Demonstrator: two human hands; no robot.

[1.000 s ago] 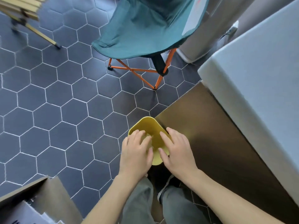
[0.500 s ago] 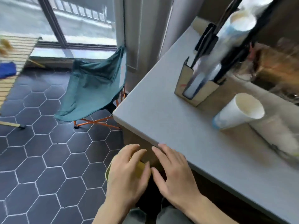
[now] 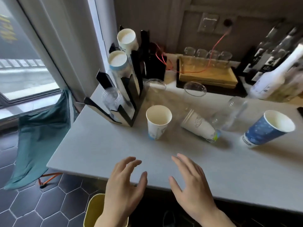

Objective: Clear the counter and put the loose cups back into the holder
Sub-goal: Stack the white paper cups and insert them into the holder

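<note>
On the grey counter (image 3: 98,149) a black cup holder (image 3: 131,89) leans at the back left, holding stacks of white paper cups and clear plastic cups. A white paper cup (image 3: 158,122) stands upright in front of it. A stack of white cups (image 3: 199,126) lies on its side to the right, among clear plastic cups (image 3: 236,107). A blue paper cup (image 3: 267,130) stands tilted at the far right. My left hand (image 3: 123,190) and my right hand (image 3: 191,187) hover over the counter's near edge, fingers spread, holding nothing.
A yellow bin (image 3: 95,212) sits on the floor under my left hand. A teal folding chair (image 3: 39,135) stands left of the counter. At the back are a wooden tray (image 3: 206,76) with glasses, red wires and several bottles (image 3: 278,63).
The view has swung up from the floor and yellow bin to the counter. Both hands have lifted off the bin and opened above the counter edge.
</note>
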